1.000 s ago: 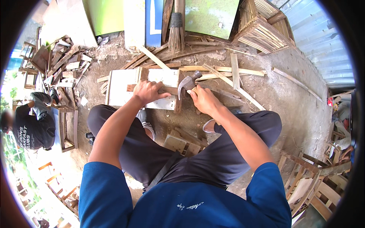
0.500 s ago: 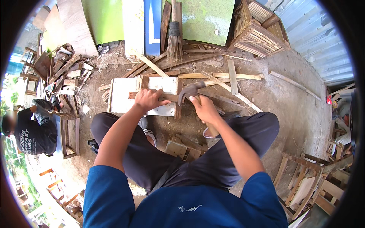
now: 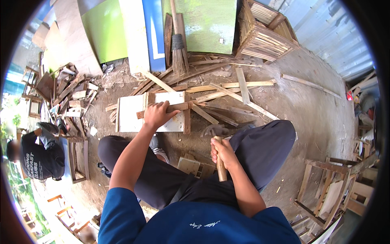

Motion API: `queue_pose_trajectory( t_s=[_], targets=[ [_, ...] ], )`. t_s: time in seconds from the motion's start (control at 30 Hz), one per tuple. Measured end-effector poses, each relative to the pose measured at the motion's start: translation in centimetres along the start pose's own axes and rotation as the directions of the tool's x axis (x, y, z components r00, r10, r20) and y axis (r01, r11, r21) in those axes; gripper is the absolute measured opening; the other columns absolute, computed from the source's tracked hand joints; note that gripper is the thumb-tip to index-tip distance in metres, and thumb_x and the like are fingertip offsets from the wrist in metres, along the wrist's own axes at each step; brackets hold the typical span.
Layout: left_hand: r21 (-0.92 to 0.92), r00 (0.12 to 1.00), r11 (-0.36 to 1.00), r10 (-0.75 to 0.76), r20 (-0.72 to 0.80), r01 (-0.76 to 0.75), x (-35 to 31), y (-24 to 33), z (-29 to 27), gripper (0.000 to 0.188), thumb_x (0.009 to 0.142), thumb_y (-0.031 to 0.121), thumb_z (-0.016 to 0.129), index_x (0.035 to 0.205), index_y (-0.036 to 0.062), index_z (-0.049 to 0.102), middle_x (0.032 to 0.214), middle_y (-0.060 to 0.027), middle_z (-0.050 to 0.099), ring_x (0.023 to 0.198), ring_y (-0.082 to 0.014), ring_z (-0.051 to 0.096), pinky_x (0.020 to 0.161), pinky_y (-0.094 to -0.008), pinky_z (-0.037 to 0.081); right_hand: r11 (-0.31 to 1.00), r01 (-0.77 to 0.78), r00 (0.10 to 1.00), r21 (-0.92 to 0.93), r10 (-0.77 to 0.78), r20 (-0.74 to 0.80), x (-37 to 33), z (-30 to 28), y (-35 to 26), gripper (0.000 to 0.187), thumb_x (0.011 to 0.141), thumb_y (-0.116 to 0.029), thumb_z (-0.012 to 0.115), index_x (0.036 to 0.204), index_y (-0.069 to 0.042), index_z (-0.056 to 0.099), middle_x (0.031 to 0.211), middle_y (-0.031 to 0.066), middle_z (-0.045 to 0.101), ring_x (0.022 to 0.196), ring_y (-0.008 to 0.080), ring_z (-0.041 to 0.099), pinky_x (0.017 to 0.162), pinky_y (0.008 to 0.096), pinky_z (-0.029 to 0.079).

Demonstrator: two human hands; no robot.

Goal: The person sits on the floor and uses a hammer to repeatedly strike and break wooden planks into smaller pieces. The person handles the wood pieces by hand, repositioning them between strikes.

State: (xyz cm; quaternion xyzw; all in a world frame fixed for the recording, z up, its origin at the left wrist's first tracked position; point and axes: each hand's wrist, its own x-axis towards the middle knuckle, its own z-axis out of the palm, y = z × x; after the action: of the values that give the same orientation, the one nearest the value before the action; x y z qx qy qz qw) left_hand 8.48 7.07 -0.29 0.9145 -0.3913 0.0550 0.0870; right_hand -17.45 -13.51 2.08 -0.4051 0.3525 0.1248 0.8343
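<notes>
A white wooden box-like piece (image 3: 129,110) with brown wooden edges lies in front of my knees. My left hand (image 3: 155,115) is wrapped over a short dark wooden strip (image 3: 177,107) that rests across the top of it. The strip's right end touches the raised right-hand edge. Lower down, between my knees, my right hand (image 3: 224,153) grips a claw hammer (image 3: 221,173) by its pale wooden handle. Its dark head (image 3: 214,130) is blurred and points away from me, apart from the strip and the box.
Loose planks (image 3: 243,86) lie beyond and right of the box. A broom (image 3: 177,53) leans on painted panels (image 3: 148,36). Scrap wood (image 3: 69,91) is heaped at left, near a seated person (image 3: 40,156). Wooden frames (image 3: 325,191) stand at right.
My right hand and the hammer have swung down toward me, away from the strip's right end. My left hand stays on the strip. The view has shifted slightly.
</notes>
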Motion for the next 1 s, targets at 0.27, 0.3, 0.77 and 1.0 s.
queue_pose_trajectory(
  t_s=[0.27,0.3,0.77,1.0],
  targets=[
    [-0.217,0.993,0.970,0.119,0.014,-0.113,-0.4,3.9,-1.2,0.046,0.086,0.054,0.078,0.090,0.0096,0.066,0.081,-0.0085,0.073,0.070,-0.0310,0.073,0.061,-0.0408,0.057,0.858,-0.286,0.927,0.427,0.134,0.351,4.4,0.3,0.5,0.026,0.106,-0.033,0.059,0.098,-0.010,0.050,0.067,-0.0032,0.044,0.053,0.0080,0.045,0.045,0.0250,0.040],
    [-0.258,0.992,0.960,0.122,0.019,-0.113,-0.5,4.2,-1.5,0.043,0.087,0.051,0.078,0.091,0.0096,0.066,0.082,-0.0084,0.073,0.070,-0.0311,0.072,0.061,-0.0408,0.057,0.825,-0.331,0.914,0.458,0.161,0.371,4.4,0.3,0.4,0.026,0.106,-0.033,0.059,0.099,-0.010,0.050,0.068,-0.0032,0.044,0.053,0.0078,0.044,0.045,0.0245,0.040],
    [-0.330,0.961,0.902,0.261,-0.093,-0.277,-0.8,4.4,-3.6,0.037,0.085,0.043,0.082,0.093,0.0093,0.069,0.078,-0.0056,0.070,0.067,-0.0282,0.070,0.060,-0.0397,0.055,0.582,-0.478,0.858,0.657,0.149,0.492,2.3,0.0,-2.1,0.029,0.110,-0.029,0.052,0.103,-0.001,0.048,0.070,0.0000,0.043,0.047,0.0069,0.039,0.038,0.0204,0.037],
    [-0.344,0.954,0.890,0.287,-0.090,-0.300,-0.5,4.1,-3.7,0.036,0.084,0.042,0.083,0.089,0.0092,0.068,0.077,-0.0056,0.069,0.068,-0.0288,0.070,0.062,-0.0399,0.055,0.593,-0.492,0.857,0.637,0.202,0.474,2.0,0.1,-2.2,0.029,0.111,-0.028,0.051,0.102,-0.001,0.047,0.069,-0.0008,0.042,0.046,0.0060,0.038,0.037,0.0198,0.035]
  ],
)
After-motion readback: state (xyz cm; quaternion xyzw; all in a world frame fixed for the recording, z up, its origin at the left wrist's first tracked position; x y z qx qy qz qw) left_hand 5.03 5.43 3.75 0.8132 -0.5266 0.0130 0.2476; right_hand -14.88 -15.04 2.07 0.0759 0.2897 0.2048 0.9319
